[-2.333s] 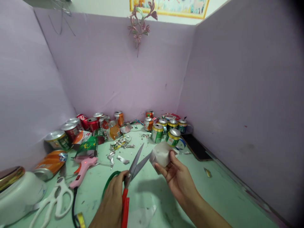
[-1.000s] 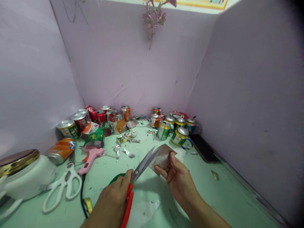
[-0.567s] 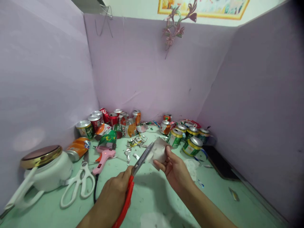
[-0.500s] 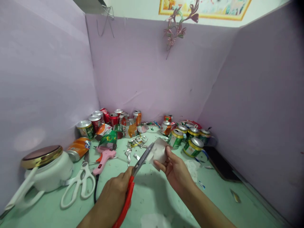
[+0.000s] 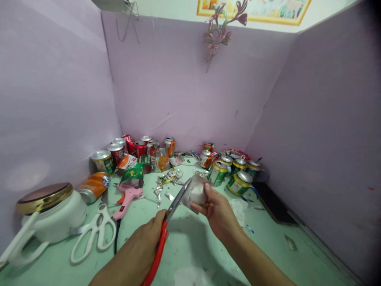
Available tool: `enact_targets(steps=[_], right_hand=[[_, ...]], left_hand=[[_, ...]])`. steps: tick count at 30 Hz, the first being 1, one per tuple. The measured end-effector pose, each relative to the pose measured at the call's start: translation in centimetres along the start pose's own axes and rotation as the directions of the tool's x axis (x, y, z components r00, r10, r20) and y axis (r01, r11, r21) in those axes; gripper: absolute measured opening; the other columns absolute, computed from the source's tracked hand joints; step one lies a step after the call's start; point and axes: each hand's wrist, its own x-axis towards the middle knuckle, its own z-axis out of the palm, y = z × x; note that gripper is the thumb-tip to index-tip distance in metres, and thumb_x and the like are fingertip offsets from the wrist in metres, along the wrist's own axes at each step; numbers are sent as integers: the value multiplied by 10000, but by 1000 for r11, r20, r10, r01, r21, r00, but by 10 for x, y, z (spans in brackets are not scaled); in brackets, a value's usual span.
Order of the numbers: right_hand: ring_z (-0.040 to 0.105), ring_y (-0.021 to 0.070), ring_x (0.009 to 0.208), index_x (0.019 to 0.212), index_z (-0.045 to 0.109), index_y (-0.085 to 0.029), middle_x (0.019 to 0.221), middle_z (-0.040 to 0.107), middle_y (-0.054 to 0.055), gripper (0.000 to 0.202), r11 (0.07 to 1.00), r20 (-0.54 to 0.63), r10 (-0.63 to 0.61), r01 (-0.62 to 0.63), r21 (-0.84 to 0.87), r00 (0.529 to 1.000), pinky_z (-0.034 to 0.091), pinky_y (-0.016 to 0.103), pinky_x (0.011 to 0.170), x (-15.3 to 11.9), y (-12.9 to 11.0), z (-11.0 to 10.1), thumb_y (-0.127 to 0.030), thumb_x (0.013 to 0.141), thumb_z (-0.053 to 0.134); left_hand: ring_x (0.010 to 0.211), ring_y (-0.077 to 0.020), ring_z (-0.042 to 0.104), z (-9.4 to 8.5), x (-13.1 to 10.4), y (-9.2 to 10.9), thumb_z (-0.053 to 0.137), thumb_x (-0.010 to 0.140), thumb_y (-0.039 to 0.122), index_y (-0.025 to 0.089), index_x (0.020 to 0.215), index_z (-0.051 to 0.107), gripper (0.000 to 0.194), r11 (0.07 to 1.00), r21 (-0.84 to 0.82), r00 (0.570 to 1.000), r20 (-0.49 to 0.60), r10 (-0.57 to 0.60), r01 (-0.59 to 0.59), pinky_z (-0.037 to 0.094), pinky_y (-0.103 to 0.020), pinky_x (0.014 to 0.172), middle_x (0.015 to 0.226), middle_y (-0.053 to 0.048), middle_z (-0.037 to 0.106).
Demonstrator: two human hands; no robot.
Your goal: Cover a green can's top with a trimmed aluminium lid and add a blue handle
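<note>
My left hand (image 5: 149, 238) is closed around the red handles of a pair of scissors (image 5: 160, 248). Their metal blades point up and away and meet the left edge of a thin silvery-white sheet (image 5: 195, 190), which looks like cut can metal. My right hand (image 5: 216, 206) pinches that sheet at its right side, thumb on top and fingers beneath. Below the hands lies a pale scrap (image 5: 192, 276) on the green table (image 5: 184, 238). Shiny metal scraps (image 5: 169, 178) are scattered beyond the blades.
At left are white-handled scissors (image 5: 95, 234), a pink glue gun (image 5: 127, 202), a white pot (image 5: 55, 216) and an orange can (image 5: 94, 186). Several drink cans stand along the back, including a green-yellow can (image 5: 239, 183). A dark phone-like slab (image 5: 275, 202) lies at right, beside crumpled tissue (image 5: 239, 210).
The whole scene has shifted slightly left in view. The sheet is tilted a little differently against the scissor blades, with both hands keeping their holds.
</note>
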Motion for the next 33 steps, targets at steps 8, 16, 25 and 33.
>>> enact_targets(steps=[8, 16, 25, 33], right_hand=[[658, 144, 596, 852, 635, -104, 718, 675, 43, 276, 1000, 6, -19, 19, -10, 1000, 591, 240, 528, -7, 4, 4, -328, 706, 704], [645, 126, 590, 850, 630, -105, 709, 667, 27, 259, 1000, -5, -23, 23, -18, 1000, 589, 229, 521, -8, 2, 3, -317, 714, 693], [627, 114, 542, 808, 624, -101, 677, 668, 28, 243, 1000, -18, -11, 11, -30, 1000, 587, 229, 504, -7, 4, 0, -309, 707, 699], [625, 109, 548, 794, 631, -102, 665, 665, 21, 235, 999, 5, 7, -6, -51, 1000, 588, 229, 509, -8, 7, 0, -325, 736, 671]], left_hand=[[716, -211, 659, 8, 5, -12, 329, 832, 150, 175, 1154, 462, 349, 990, 138, 998, -51, 24, -17, 487, -292, 662, 823, -81, 680], [588, -171, 632, 22, 6, -15, 313, 822, 120, 142, 1127, 448, 334, 988, 116, 987, -110, 119, -107, 470, -245, 581, 710, -50, 645], [623, -184, 605, 3, 5, 6, 287, 888, 263, 227, 1058, 411, 213, 1000, -26, 998, 67, -1, 3, 430, -269, 582, 717, -10, 630], [697, -202, 637, 5, 6, -7, 330, 867, 186, 220, 1151, 382, 291, 992, 99, 996, 42, 73, -77, 447, -278, 626, 798, -37, 663]])
